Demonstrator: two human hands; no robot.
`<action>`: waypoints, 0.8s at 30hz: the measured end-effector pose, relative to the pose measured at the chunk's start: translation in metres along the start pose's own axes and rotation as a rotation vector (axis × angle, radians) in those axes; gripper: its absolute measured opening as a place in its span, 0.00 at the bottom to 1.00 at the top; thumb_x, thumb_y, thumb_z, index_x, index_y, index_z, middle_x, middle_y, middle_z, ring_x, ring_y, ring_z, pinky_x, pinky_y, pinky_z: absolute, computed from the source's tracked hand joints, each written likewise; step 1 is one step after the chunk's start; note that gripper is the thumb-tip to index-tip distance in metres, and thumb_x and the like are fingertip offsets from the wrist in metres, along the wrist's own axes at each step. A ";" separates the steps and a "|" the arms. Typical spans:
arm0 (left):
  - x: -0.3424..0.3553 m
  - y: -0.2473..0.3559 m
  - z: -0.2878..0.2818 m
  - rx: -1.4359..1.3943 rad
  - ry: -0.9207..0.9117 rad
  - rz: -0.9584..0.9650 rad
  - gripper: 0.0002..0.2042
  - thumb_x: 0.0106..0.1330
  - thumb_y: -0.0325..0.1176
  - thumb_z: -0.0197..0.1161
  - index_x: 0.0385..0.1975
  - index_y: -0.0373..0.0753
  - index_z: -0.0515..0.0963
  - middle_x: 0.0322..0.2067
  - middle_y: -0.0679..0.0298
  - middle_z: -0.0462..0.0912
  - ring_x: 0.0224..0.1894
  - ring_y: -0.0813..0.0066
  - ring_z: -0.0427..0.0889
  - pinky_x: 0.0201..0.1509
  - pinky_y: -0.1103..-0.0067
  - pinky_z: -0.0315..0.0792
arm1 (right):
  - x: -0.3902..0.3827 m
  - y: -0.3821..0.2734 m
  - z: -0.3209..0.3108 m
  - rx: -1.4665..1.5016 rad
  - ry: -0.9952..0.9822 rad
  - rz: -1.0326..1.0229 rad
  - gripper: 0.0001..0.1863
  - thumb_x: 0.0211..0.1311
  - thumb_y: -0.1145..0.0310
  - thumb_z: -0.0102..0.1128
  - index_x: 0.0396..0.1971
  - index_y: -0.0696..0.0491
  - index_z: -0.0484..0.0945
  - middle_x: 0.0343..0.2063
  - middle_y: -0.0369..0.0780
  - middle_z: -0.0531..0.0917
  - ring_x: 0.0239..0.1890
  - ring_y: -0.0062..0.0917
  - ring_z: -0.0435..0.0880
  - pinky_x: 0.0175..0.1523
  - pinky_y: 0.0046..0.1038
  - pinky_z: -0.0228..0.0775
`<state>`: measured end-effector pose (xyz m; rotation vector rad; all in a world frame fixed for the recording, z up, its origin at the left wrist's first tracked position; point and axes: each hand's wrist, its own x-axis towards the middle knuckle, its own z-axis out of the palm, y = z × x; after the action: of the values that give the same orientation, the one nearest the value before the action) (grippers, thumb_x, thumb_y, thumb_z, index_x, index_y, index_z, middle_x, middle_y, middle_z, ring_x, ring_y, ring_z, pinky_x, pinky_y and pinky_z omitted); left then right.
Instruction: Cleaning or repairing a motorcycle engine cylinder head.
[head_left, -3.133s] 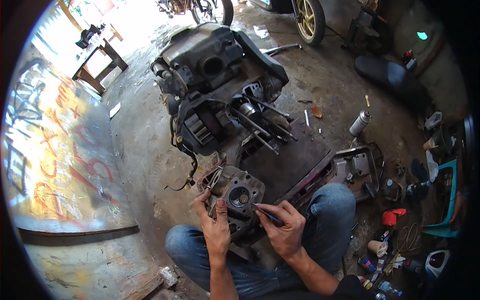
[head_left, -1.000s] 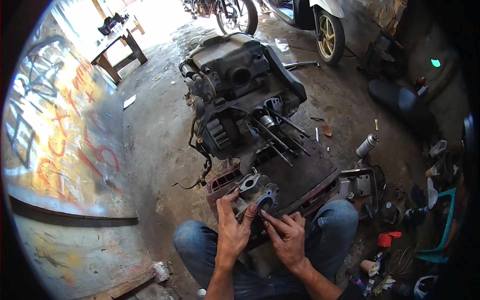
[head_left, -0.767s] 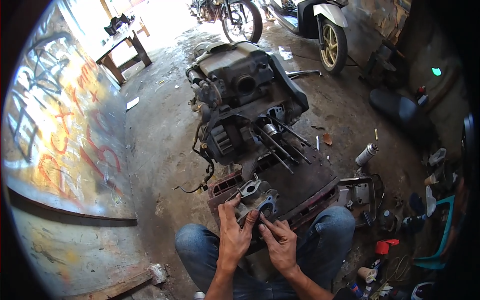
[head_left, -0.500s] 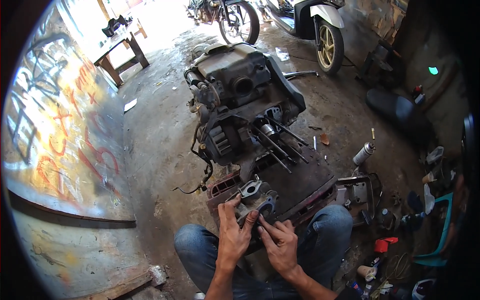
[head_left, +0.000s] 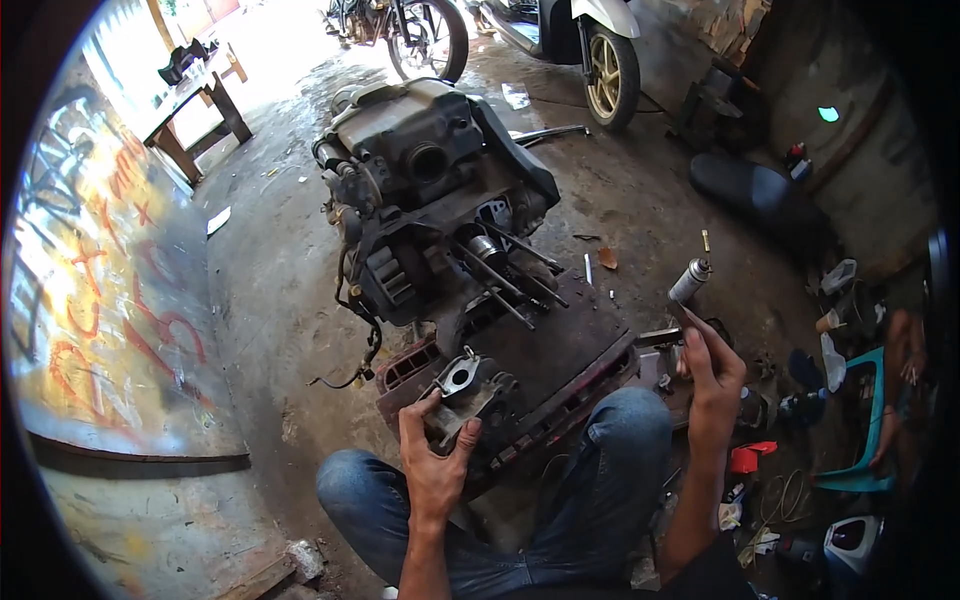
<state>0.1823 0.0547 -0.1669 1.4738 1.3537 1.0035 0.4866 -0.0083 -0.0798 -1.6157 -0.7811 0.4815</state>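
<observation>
I find the left hand partly closed, thumb apart from the fingers, gripping the near-left side of a grey cast-metal engine part with a pale oval port flange. The right hand is raised well apart from it, fingers closed in a pinch on what appears to be a slim dark strip, too small to identify. The engine part sits over the near end of a dark flat slab with maroon slotted edges; its underside contact I cannot confirm. In my judgement, sound handling calls for a firm left grip clear of the machined faces, and light, shallow-angled strokes wherever the strip meets metal. Beyond the right fingertips is a silver cylindrical spray can; past the slab lies a large dark engine assembly with long steel studs pointing towards the person.
</observation>
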 end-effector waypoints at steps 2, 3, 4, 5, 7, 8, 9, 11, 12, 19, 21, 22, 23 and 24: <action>0.002 -0.004 0.000 -0.069 -0.015 -0.014 0.32 0.68 0.48 0.81 0.65 0.35 0.77 0.55 0.56 0.76 0.58 0.59 0.79 0.66 0.66 0.73 | 0.022 0.018 -0.002 -0.036 -0.012 0.020 0.17 0.82 0.65 0.65 0.62 0.55 0.89 0.34 0.26 0.78 0.32 0.08 0.71 0.36 0.19 0.63; 0.003 0.000 -0.003 -0.070 -0.014 -0.014 0.32 0.68 0.48 0.81 0.65 0.35 0.77 0.55 0.56 0.76 0.58 0.59 0.79 0.66 0.66 0.73 | 0.032 0.030 0.001 -0.179 -0.144 -0.010 0.17 0.80 0.64 0.67 0.62 0.53 0.89 0.34 0.28 0.78 0.33 0.13 0.73 0.38 0.21 0.66; 0.005 0.008 -0.007 -0.005 -0.039 -0.007 0.32 0.69 0.49 0.80 0.66 0.37 0.78 0.55 0.57 0.74 0.57 0.60 0.78 0.65 0.66 0.73 | 0.040 0.047 0.006 -0.320 -0.281 -0.038 0.18 0.79 0.63 0.69 0.62 0.50 0.90 0.35 0.31 0.79 0.34 0.17 0.76 0.40 0.24 0.69; 0.005 0.011 -0.012 0.061 -0.059 0.001 0.32 0.69 0.50 0.80 0.67 0.39 0.78 0.56 0.57 0.72 0.55 0.62 0.78 0.65 0.67 0.74 | 0.047 0.072 0.010 -0.315 -0.288 -0.039 0.18 0.79 0.63 0.69 0.62 0.50 0.90 0.35 0.31 0.79 0.34 0.17 0.76 0.40 0.24 0.69; 0.008 0.010 -0.012 0.033 -0.083 0.003 0.31 0.72 0.53 0.76 0.68 0.42 0.79 0.56 0.59 0.69 0.54 0.63 0.76 0.64 0.68 0.75 | 0.060 0.107 0.007 -0.521 -0.472 -0.299 0.21 0.73 0.63 0.73 0.64 0.45 0.89 0.40 0.37 0.80 0.43 0.30 0.80 0.53 0.33 0.75; 0.008 0.013 -0.014 0.057 -0.095 -0.005 0.30 0.76 0.56 0.71 0.68 0.41 0.79 0.59 0.58 0.70 0.57 0.63 0.77 0.65 0.65 0.76 | 0.061 0.116 0.012 -0.517 -0.476 -0.300 0.21 0.73 0.63 0.73 0.64 0.45 0.89 0.40 0.37 0.80 0.43 0.30 0.80 0.53 0.33 0.75; 0.008 0.014 -0.016 0.080 -0.109 -0.012 0.29 0.80 0.58 0.65 0.68 0.41 0.78 0.61 0.57 0.71 0.61 0.63 0.78 0.65 0.63 0.77 | 0.060 0.123 0.015 -0.614 -0.547 -0.389 0.23 0.71 0.64 0.74 0.65 0.43 0.89 0.43 0.40 0.81 0.48 0.34 0.80 0.58 0.37 0.74; 0.010 0.008 -0.021 0.085 -0.085 0.020 0.29 0.80 0.59 0.64 0.67 0.42 0.80 0.59 0.56 0.72 0.60 0.61 0.78 0.65 0.64 0.77 | 0.058 0.124 0.025 -0.697 -0.633 -0.489 0.24 0.69 0.65 0.75 0.65 0.41 0.88 0.46 0.42 0.82 0.53 0.39 0.79 0.63 0.41 0.73; 0.011 0.006 -0.023 0.084 -0.076 0.057 0.28 0.80 0.60 0.63 0.65 0.42 0.82 0.57 0.54 0.72 0.60 0.59 0.78 0.65 0.65 0.76 | 0.055 0.121 0.026 -0.698 -0.618 -0.505 0.25 0.68 0.65 0.76 0.65 0.42 0.88 0.48 0.43 0.82 0.56 0.39 0.79 0.66 0.42 0.71; 0.021 0.023 -0.052 -0.027 0.032 0.007 0.22 0.88 0.48 0.55 0.64 0.36 0.83 0.54 0.61 0.78 0.43 0.78 0.82 0.53 0.77 0.79 | 0.045 0.050 0.022 -0.461 -0.393 -0.284 0.24 0.66 0.74 0.75 0.62 0.45 0.90 0.45 0.41 0.85 0.51 0.32 0.84 0.60 0.36 0.76; 0.026 0.047 -0.067 0.006 0.123 0.124 0.19 0.87 0.46 0.58 0.58 0.35 0.85 0.52 0.61 0.79 0.37 0.81 0.80 0.44 0.80 0.77 | 0.039 0.023 0.015 -0.369 -0.316 -0.435 0.20 0.70 0.77 0.72 0.60 0.50 0.90 0.32 0.37 0.84 0.36 0.23 0.85 0.46 0.28 0.77; 0.024 0.064 -0.084 0.011 0.146 -0.058 0.19 0.88 0.46 0.57 0.55 0.36 0.86 0.51 0.62 0.80 0.35 0.82 0.79 0.40 0.82 0.74 | 0.033 0.013 0.017 -0.243 -0.295 -0.309 0.17 0.72 0.76 0.71 0.59 0.52 0.90 0.27 0.34 0.82 0.30 0.19 0.82 0.40 0.26 0.75; 0.036 0.072 -0.091 -0.010 0.159 -0.212 0.18 0.88 0.45 0.56 0.52 0.36 0.88 0.50 0.62 0.81 0.34 0.82 0.79 0.37 0.83 0.71 | 0.036 0.005 0.016 -0.127 -0.248 -0.209 0.16 0.74 0.76 0.71 0.58 0.54 0.90 0.22 0.31 0.79 0.25 0.15 0.79 0.34 0.23 0.72; 0.048 0.069 -0.101 -0.027 0.163 -0.191 0.18 0.88 0.45 0.56 0.52 0.36 0.88 0.50 0.62 0.81 0.34 0.82 0.79 0.37 0.83 0.71 | 0.035 0.005 0.011 -0.135 -0.248 -0.311 0.13 0.80 0.73 0.66 0.58 0.57 0.89 0.20 0.28 0.78 0.19 0.10 0.73 0.28 0.20 0.66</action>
<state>0.1101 0.1087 -0.0715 1.2380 1.5586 1.0308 0.5042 0.0245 -0.0831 -1.5374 -1.2520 0.4150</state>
